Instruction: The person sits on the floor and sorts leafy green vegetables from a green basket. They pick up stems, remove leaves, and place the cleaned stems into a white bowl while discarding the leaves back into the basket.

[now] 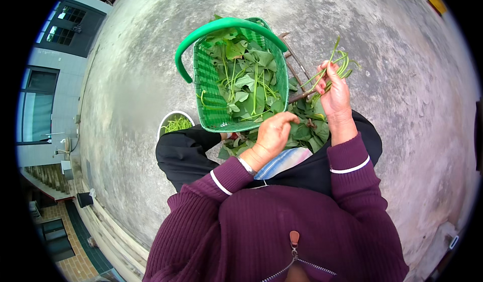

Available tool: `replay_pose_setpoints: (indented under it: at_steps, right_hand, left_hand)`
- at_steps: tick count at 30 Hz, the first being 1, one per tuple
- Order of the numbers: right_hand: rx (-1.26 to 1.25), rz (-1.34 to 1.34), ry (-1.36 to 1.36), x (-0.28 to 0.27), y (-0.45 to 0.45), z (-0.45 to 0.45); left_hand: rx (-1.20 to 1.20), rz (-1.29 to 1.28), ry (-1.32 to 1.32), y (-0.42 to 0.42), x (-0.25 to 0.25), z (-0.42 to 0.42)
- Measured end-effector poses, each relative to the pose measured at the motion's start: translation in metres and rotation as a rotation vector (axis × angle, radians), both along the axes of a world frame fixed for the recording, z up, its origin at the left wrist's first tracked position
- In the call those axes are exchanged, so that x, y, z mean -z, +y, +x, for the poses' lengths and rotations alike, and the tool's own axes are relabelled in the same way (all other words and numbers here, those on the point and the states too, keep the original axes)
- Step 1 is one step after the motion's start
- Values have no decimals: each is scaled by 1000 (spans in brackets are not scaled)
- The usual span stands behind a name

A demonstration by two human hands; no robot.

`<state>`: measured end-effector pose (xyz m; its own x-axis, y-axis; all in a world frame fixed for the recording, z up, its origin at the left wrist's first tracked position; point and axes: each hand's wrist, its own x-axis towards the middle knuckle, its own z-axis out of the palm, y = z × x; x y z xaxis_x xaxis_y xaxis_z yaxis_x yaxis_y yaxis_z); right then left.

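In my right hand (335,95), raised to the right of the basket, is a small bunch of thin green leaf stalks (343,64), pinched between thumb and fingers. My left hand (273,133) is curled at the basket's near right corner, above loose green leaves (311,133); whether its fingertips hold anything is hidden. The green woven plastic basket (206,93), its thick handle (230,21) arching over the far part, contains broad green leaves (245,84) with long stalks. More leaves lie between my legs.
By my left knee stands a white-rimmed container (163,123) with cut green stalks (177,124) inside. A rusty metal frame (298,67) is against the basket's right side. Grey concrete floor (128,78) spreads around, with a building wall (66,71) at far left.
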<state>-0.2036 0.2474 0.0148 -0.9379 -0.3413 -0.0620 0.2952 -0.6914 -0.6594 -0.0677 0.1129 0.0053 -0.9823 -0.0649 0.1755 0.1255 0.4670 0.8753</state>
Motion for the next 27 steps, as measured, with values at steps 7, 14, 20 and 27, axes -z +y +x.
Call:
replay_pose_setpoints:
  at_steps: [7, 14, 20, 27]
  right_hand:
    - [58, 1, -78, -6, -2, 5]
    - [-27, -145, -148, 4, 3, -3]
    - [-41, -48, -152, -4, 2, -8]
    - [-243, -71, -99, -5, 0, -8]
  left_hand:
    - [338, -442, 152, 7, -17, -3]
    - [-125, -563, 37, -85, 7, -87]
    - [-111, -725, -358, -122, 88, -117]
    - [74, -521, -429, -147, 102, -116]
